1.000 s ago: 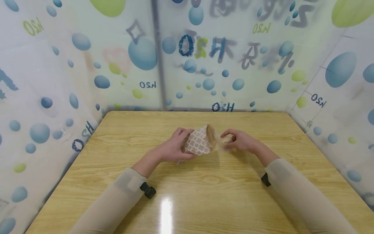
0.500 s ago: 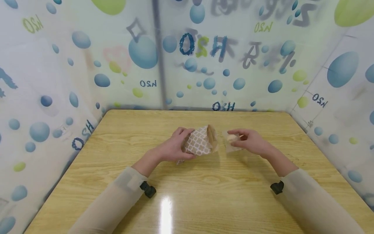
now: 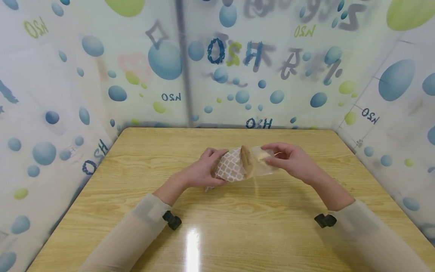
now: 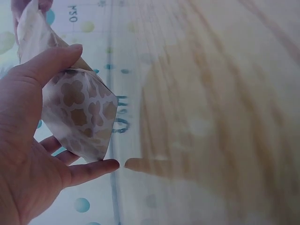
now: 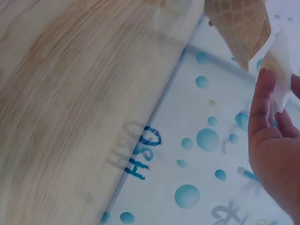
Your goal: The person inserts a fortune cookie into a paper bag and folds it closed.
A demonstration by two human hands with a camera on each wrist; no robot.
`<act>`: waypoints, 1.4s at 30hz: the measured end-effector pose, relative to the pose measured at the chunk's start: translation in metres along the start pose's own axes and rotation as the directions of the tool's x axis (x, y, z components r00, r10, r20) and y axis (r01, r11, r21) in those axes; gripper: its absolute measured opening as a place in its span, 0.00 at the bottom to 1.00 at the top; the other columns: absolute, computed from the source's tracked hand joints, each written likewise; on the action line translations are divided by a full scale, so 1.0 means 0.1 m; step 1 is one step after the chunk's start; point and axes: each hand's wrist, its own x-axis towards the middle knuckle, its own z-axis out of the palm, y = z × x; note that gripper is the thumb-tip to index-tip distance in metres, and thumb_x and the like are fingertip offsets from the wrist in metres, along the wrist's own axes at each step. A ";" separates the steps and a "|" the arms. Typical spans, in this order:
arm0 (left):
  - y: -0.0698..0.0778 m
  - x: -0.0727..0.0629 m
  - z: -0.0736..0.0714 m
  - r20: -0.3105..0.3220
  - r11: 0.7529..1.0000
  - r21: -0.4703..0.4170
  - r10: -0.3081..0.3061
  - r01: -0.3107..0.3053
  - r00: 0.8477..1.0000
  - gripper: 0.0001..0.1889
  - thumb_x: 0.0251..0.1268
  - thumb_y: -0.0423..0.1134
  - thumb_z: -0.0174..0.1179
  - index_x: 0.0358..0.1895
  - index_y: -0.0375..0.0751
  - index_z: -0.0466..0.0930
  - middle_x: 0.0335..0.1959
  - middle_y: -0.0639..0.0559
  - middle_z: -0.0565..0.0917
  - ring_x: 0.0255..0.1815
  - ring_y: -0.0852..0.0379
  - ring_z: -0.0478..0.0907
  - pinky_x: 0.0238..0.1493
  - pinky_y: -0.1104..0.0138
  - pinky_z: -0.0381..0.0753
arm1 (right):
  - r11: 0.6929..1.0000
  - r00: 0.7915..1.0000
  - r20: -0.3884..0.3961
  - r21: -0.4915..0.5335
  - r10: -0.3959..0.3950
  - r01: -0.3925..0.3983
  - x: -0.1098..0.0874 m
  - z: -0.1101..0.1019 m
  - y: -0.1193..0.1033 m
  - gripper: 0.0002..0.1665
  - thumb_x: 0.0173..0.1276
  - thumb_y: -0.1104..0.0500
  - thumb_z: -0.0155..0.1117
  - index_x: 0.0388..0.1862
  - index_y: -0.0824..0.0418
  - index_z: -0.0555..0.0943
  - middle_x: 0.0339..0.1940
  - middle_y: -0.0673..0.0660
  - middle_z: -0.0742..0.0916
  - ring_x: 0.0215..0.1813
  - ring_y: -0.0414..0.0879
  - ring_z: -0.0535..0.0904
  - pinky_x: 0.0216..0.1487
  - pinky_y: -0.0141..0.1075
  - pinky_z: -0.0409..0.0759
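The left hand (image 3: 203,170) has its fingers and thumb bent around a paper bag (image 3: 231,166), a firm hold with the grip spread to the bag's width. The right hand (image 3: 295,161) pinches a small packet (image 3: 265,169) between thumb and fingers, close to the bag's gaping mouth; whether packet and paper touch I cannot tell.

The bag is brown, printed with a white lattice of rounded shapes, creased and angular, its plain brown inside showing at the mouth. The packet is a flat, see-through film with something pale within. Both are held over the desk (image 3: 258,226), midway between its left and right edges and nearer the far edge. The desk is smooth yellowish wood with fine grain and a glossy streak of light. Beyond the far edge rises a wall covering (image 3: 210,96) with blue and green bubbles.

Half a second ago a gap parted packet and bag; now the packet reaches to the bag's mouth, more of its film showing beyond the fingers. The left hand and bag have barely moved.
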 end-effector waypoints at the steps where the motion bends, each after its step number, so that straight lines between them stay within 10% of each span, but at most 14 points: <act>1: 0.00 0.00 0.00 0.000 1.000 -0.002 0.003 -0.003 1.000 0.56 0.64 0.50 0.81 0.89 0.53 0.54 0.75 0.40 0.63 0.72 0.44 0.67 0.76 0.44 0.75 | 1.000 1.000 0.011 -0.005 -0.003 0.003 0.00 0.02 -0.02 0.27 0.80 0.52 0.72 0.74 0.55 0.83 0.55 0.60 0.86 0.50 0.46 0.87 0.50 0.39 0.88; 14: 0.01 0.01 0.02 0.004 0.999 -0.007 0.035 -0.035 0.999 0.54 0.63 0.48 0.82 0.88 0.53 0.56 0.75 0.39 0.64 0.72 0.44 0.68 0.76 0.43 0.76 | 0.991 0.996 0.054 -0.112 -0.069 0.075 0.13 0.18 -0.15 0.24 0.80 0.52 0.72 0.70 0.56 0.86 0.48 0.58 0.87 0.37 0.48 0.77 0.33 0.36 0.78; 42: 0.03 0.00 0.03 0.027 0.998 -0.059 0.037 -0.035 0.999 0.57 0.61 0.49 0.83 0.89 0.53 0.56 0.75 0.40 0.63 0.73 0.44 0.67 0.77 0.43 0.74 | 0.989 0.998 -0.004 -0.135 -0.062 0.061 0.21 0.20 -0.16 0.25 0.78 0.50 0.75 0.70 0.55 0.85 0.55 0.60 0.90 0.42 0.50 0.83 0.37 0.36 0.82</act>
